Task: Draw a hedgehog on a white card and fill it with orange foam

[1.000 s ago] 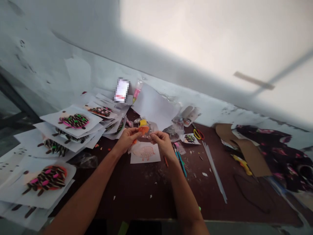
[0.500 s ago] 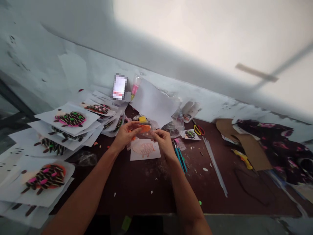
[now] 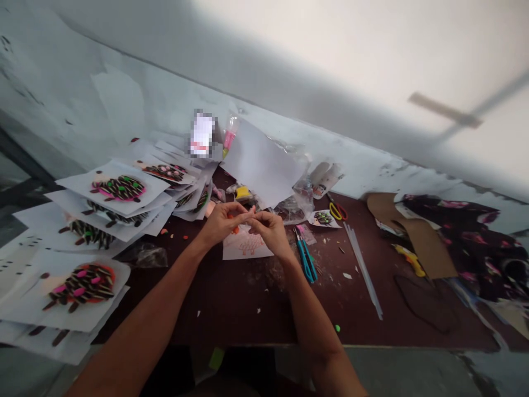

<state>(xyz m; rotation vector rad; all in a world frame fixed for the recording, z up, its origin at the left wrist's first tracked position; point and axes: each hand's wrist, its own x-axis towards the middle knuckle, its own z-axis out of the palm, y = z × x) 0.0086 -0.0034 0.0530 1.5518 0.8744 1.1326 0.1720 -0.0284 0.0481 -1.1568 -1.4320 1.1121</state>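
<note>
My left hand (image 3: 223,221) is closed in a pinch, with a bit of soft orange clay (image 3: 236,230) showing below its fingers. Its fingertips meet those of my right hand (image 3: 269,229), which is pinched too; whatever lies between the right fingertips is too small to make out. Both hands are raised over a white sheet with an orange hedgehog drawing (image 3: 248,246), covering its upper part. Right of the drawing lie teal-handled pliers or cutters (image 3: 306,259), beside a small pink packet (image 3: 308,234).
Stacked sheets with hedgehog pictures (image 3: 118,188) fill the left side. Behind my hands are a blank sheet (image 3: 262,162), a phone (image 3: 202,134) and crumpled plastic. To the right lie scissors (image 3: 339,210), clear sticks (image 3: 363,273), a yellow glue gun (image 3: 408,259) and cardboard (image 3: 430,251).
My hands have drawn together, fingertips meeting. The orange piece, stretched between them before, is now mostly hidden under the left fingers. The camera view has shifted slightly.
</note>
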